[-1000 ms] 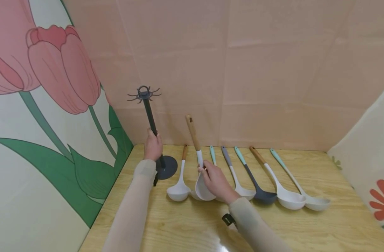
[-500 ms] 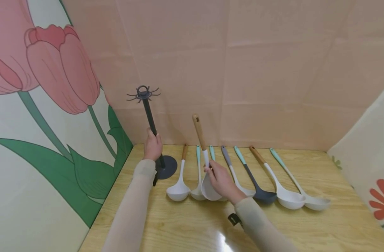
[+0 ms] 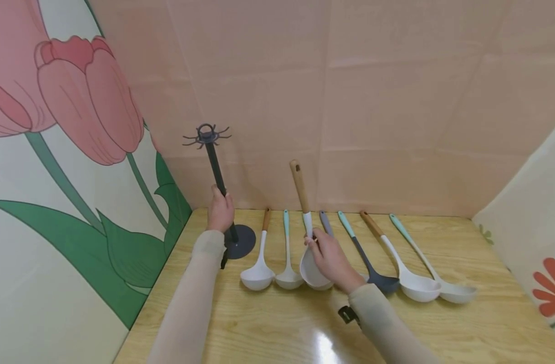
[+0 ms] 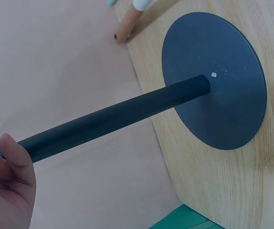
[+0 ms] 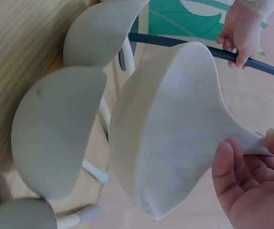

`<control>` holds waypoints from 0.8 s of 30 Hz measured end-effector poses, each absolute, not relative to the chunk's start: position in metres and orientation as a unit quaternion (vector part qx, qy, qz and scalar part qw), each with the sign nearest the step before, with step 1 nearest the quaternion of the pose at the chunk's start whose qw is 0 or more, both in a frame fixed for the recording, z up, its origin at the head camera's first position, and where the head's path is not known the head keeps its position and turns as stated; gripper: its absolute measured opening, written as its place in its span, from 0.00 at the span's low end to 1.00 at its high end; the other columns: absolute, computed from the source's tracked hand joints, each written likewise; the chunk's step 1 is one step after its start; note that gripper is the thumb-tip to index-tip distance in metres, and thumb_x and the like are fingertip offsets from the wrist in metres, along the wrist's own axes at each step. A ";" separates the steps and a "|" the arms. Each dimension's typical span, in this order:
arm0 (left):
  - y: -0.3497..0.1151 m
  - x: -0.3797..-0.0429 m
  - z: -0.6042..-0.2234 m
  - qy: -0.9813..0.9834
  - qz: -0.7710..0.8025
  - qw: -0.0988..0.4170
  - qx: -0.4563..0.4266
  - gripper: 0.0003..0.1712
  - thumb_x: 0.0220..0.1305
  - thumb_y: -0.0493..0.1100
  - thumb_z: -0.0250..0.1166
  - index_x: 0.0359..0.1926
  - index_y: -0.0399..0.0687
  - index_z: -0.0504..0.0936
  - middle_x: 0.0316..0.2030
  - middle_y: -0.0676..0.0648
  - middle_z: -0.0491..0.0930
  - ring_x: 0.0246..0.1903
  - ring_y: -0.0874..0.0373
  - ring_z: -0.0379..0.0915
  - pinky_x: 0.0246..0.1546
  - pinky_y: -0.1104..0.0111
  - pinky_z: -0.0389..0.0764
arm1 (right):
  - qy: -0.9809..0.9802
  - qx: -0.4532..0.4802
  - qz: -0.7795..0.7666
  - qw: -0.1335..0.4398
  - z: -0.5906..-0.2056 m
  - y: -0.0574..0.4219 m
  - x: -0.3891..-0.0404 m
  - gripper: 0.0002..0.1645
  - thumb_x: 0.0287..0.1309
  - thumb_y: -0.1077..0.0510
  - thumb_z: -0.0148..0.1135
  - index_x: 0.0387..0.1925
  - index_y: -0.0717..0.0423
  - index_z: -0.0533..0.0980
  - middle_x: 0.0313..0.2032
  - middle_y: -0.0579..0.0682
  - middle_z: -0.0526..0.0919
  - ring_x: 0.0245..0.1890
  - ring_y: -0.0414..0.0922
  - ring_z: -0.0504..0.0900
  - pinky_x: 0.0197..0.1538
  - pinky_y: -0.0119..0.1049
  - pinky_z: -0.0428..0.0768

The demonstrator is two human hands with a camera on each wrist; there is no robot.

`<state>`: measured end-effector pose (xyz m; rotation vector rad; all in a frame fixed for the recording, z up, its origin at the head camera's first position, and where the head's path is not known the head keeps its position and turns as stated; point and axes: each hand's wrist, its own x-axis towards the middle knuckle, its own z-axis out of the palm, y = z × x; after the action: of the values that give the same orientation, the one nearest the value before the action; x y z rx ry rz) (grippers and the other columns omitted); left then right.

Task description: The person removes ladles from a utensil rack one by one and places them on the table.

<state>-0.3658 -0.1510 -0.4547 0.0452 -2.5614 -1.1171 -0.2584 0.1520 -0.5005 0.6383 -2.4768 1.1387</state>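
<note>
My left hand (image 3: 220, 211) grips the upright pole of a dark utensil stand (image 3: 215, 169), which has a ring of hooks on top. Its round base (image 4: 213, 81) rests flat on the table. My right hand (image 3: 333, 257) pinches a white ladle (image 3: 299, 187) with a wooden handle low on its white shaft. The handle points up and the bowl (image 5: 179, 129) faces downward-forward, held in front of the row of ladles. In the head view it overlaps a mint-handled ladle behind it. The stand's hooks carry nothing.
Several ladles lie in a row along the wood-grain table (image 3: 259, 323), handles toward the pink back wall. Leftmost is a white ladle (image 3: 257, 278) with a brown handle; a dark ladle (image 3: 382, 283) lies right of my right hand. A tulip-printed wall (image 3: 90, 101) borders the left.
My right hand has moved to the right with the ladle, past a mint-handled ladle that now shows fully. My left hand stays on the pole.
</note>
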 end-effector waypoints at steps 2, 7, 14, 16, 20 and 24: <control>-0.151 -0.366 -0.455 -0.902 -0.395 0.172 0.014 0.21 0.81 0.47 0.41 0.67 0.44 0.55 0.35 0.39 0.74 0.33 0.43 0.73 0.39 0.51 0.74 | -0.874 0.220 0.401 0.164 -0.500 0.156 -0.259 0.06 0.73 0.59 0.54 0.41 0.58 0.75 0.33 0.52 0.82 0.34 0.44 0.80 0.35 0.40 0.79; -0.152 -0.368 -0.457 -0.903 -0.391 0.175 0.010 0.21 0.81 0.48 0.40 0.66 0.44 0.55 0.34 0.40 0.74 0.32 0.43 0.73 0.38 0.52 0.74 | -0.880 0.209 0.400 0.147 -0.498 0.165 -0.258 0.08 0.75 0.58 0.51 0.44 0.58 0.75 0.37 0.54 0.83 0.38 0.46 0.82 0.39 0.44 0.81; -0.152 -0.368 -0.456 -0.904 -0.392 0.168 0.013 0.21 0.81 0.49 0.40 0.66 0.44 0.55 0.33 0.40 0.74 0.31 0.44 0.73 0.36 0.53 0.75 | -0.884 0.213 0.380 0.169 -0.498 0.177 -0.256 0.08 0.74 0.60 0.52 0.42 0.60 0.75 0.36 0.55 0.83 0.37 0.50 0.83 0.39 0.48 0.81; -0.152 -0.367 -0.455 -0.904 -0.392 0.169 0.015 0.21 0.81 0.48 0.40 0.66 0.44 0.55 0.33 0.40 0.74 0.31 0.44 0.73 0.37 0.52 0.75 | -0.885 0.215 0.378 0.168 -0.498 0.181 -0.256 0.08 0.74 0.60 0.52 0.41 0.59 0.75 0.35 0.54 0.83 0.36 0.49 0.82 0.38 0.47 0.80; -0.151 -0.366 -0.455 -0.906 -0.388 0.172 0.017 0.21 0.81 0.48 0.40 0.66 0.44 0.55 0.33 0.40 0.74 0.31 0.44 0.73 0.37 0.52 0.74 | -0.884 0.220 0.373 0.173 -0.498 0.188 -0.256 0.08 0.74 0.60 0.52 0.42 0.60 0.76 0.35 0.53 0.83 0.36 0.48 0.82 0.37 0.45 0.79; -0.151 -0.366 -0.455 -0.906 -0.388 0.172 0.017 0.21 0.81 0.48 0.40 0.66 0.44 0.55 0.33 0.40 0.74 0.31 0.44 0.73 0.37 0.53 0.74 | -0.883 0.224 0.368 0.188 -0.499 0.197 -0.257 0.07 0.73 0.61 0.53 0.41 0.60 0.75 0.34 0.53 0.83 0.34 0.47 0.82 0.35 0.44 0.78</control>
<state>-0.3661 -0.1511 -0.4548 0.0477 -2.5705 -1.1003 -0.2565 0.1966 -0.4993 0.6316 -2.4840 1.0347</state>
